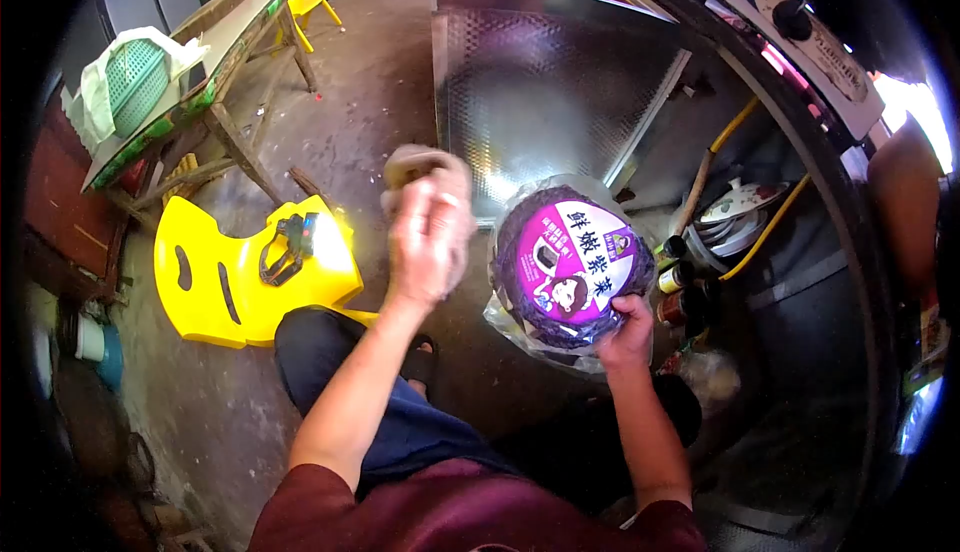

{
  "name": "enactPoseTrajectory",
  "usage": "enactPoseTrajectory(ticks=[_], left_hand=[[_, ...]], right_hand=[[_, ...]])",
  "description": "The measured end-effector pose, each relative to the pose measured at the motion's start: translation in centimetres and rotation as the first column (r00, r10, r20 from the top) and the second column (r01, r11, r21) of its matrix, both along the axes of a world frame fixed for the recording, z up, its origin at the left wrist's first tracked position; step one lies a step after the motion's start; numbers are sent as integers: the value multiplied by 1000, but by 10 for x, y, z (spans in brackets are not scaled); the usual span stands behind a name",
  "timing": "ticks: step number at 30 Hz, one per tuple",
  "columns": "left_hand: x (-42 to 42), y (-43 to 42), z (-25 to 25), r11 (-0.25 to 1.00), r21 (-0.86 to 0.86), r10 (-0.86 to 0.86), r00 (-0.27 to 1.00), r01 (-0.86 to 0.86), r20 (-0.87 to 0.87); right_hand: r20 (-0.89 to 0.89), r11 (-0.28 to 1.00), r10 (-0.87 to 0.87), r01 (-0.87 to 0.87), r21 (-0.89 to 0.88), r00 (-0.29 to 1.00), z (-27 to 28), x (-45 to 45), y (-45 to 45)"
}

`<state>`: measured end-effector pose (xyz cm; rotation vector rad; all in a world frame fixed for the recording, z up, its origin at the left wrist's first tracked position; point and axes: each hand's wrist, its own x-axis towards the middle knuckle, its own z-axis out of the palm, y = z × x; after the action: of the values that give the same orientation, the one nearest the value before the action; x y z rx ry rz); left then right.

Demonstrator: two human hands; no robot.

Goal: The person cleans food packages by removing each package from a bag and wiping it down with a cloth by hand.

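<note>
My left hand is closed on a greyish-brown cloth, bunched up and slightly blurred, held in front of the open cabinet door. To its right, my right hand grips the lower right edge of a round package of dried seaweed. The package is dark, wrapped in clear plastic, with a purple and white label facing up at me. My right thumb lies on its top side; the other fingers are hidden beneath it. The cloth and the package are apart.
A metal-faced cabinet door stands open ahead. Inside the cabinet on the right are a yellow hose, jars and a lidded pot. A yellow chair with a black strap on it stands left. A wooden table holds a green basket.
</note>
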<state>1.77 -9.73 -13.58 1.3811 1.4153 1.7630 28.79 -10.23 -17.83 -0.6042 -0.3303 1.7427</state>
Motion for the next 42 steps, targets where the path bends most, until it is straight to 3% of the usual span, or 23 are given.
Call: enactPoseTrajectory(ticks=[1, 3, 6, 9, 13, 15, 18, 19, 21, 23, 24, 25, 26, 28, 29, 30, 32, 33, 35, 37, 38, 40, 42], left_hand=[[14, 4, -12, 990, 130, -14, 973, 46, -232], [60, -19, -30, 977, 196, 68, 749, 84, -659], [91, -49, -51, 993, 56, -58, 842, 104, -537], [97, -69, -55, 987, 113, -28, 810, 116, -586], [107, -83, -58, 924, 131, -225, 787, 360, -574], [118, -86, -53, 945, 160, -207, 899, 286, -385], [128, -78, -20, 951, 188, -110, 836, 246, -537], [130, -72, -26, 964, 96, -117, 721, 248, -683], [120, -54, -41, 993, -57, -111, 634, 104, -766], [110, -32, -56, 996, -59, -4, 668, -60, -744], [106, -21, -59, 994, -104, -21, 865, -36, -501], [97, -8, -68, 996, -58, 50, 934, -75, -353], [81, 0, -76, 983, -149, 68, 962, -111, -265], [33, 26, -112, 966, -252, 20, 953, 59, 301], [12, 29, -127, 975, -45, -174, 869, 219, 464], [-17, 39, -162, 729, 314, -613, 375, 608, 696], [-13, 13, -119, 867, 186, -378, 365, 462, 851], [-15, 6, -105, 880, 112, -164, 75, 461, 984], [-16, -13, -90, 714, 325, -379, -48, 620, 924], [21, -31, -35, 661, 362, -507, 36, 657, 861], [18, -34, -75, 760, 155, -454, 344, 631, 822], [26, -43, -30, 813, -96, -409, 680, 575, 609], [27, -41, -25, 872, -56, -380, 744, 486, 550]], right_hand=[[-21, 1000, -10, 9, -18, 1000, -2, -2, 2], [-64, 998, -34, 31, -54, 997, -14, -4, 9], [58, 994, -68, 73, -83, 996, -16, 1, 7], [144, 985, -74, 95, -145, 987, -20, 6, 4], [91, 987, -91, 102, -125, 992, -26, 3, 9], [112, 982, -115, 130, -136, 987, -23, 4, 10], [312, 988, -57, 98, -118, 948, -25, 12, 3], [293, 993, -26, 57, -99, 956, -28, 10, 3], [159, 998, 40, -33, -44, 987, -30, -1, 1], [201, 997, 8, -22, 68, 980, -10, -14, -2], [235, 998, 15, -29, 56, 972, -10, -14, -3], [268, 998, 24, -37, 43, 963, -10, -14, -5], [302, 998, 34, -45, 32, 953, -10, -13, -8], [238, 995, 82, -91, 27, 968, -4, -11, -15], [205, 993, 105, -113, 25, 973, -2, -10, -17], [224, 993, 115, -112, -25, 968, -3, -5, -17], [162, 995, 95, -100, 23, 982, -1, 2, -12], [135, 993, 93, -101, 58, 986, 4, 4, -11], [144, 995, 79, -87, 52, 986, 6, 8, -9], [178, 999, 48, -51, 12, 983, -7, 10, -2], [165, 989, 145, -149, 12, 976, -25, 17, 5], [369, 995, 47, -74, 61, 928, -14, 8, 6], [633, 975, -46, -103, 196, 773, -11, 5, 19]])
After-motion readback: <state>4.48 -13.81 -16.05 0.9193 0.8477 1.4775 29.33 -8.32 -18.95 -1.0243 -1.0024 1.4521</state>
